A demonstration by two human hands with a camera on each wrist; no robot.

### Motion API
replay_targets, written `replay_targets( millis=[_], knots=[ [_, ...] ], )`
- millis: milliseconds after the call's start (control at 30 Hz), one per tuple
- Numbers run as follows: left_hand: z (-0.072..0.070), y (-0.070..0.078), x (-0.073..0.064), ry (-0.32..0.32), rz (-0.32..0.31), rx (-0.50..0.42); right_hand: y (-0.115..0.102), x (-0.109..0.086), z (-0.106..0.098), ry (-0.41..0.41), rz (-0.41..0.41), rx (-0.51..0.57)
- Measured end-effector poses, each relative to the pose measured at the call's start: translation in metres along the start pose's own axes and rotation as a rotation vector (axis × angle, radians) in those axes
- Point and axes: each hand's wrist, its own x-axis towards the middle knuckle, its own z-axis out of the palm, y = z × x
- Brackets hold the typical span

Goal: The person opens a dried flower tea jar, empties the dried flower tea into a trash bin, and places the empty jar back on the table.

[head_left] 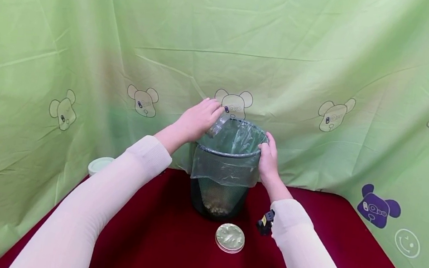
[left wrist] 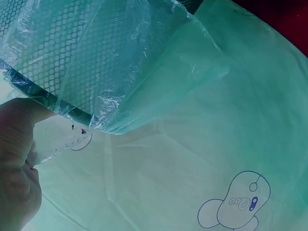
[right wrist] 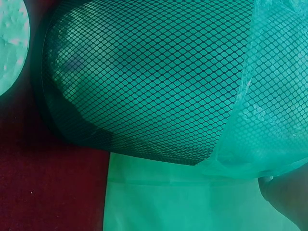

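A person in white sleeves [head_left: 78, 224] works at a red-covered counter [head_left: 164, 255], the left hand [head_left: 197, 121] holding a clear jar [head_left: 218, 127] tilted at the left side of a bin's rim. The fingers of that hand are wrapped round the jar; in the left wrist view, dark specks cling to its clear wall. The right hand [head_left: 270, 158] grips the rim on the opposite side, thumb and fingers clasping the edge. The black mesh bin [head_left: 239, 201] stands upright toward the back of the counter, lined with a thin, see-through bag [head_left: 225, 172] folded down over the outside of the rim. Pale bits [head_left: 217, 205] show through the mesh at the bottom. In front of the bin, a round, silvery disc [head_left: 230, 237] lies flat on the counter. A white-topped tub [head_left: 100, 164] sits at the left edge, partly hidden by the left sleeve, and a small black device [head_left: 266, 222] shows by the right cuff. Behind hangs a green cloth [head_left: 292, 49] printed with bear heads and smiling faces.
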Motion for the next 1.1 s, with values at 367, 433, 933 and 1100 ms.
replay_targets(
  millis=[367,433,933,1100],
  knots=[
    [0.000,0.001,0.002,-0.031,0.029,0.039,0.008,0.004,-0.001,0.016,-0.014,-0.025],
    [-0.001,0.001,0.002,-0.040,0.033,0.051,0.008,0.004,-0.001,0.018,-0.017,-0.024],
    [-0.003,0.004,0.004,-0.024,0.119,0.137,-0.019,-0.013,0.001,-0.009,0.017,0.000],
    [-0.004,0.006,0.006,-0.040,0.142,0.199,-0.030,-0.021,0.004,-0.007,0.006,-0.008]
  ],
)
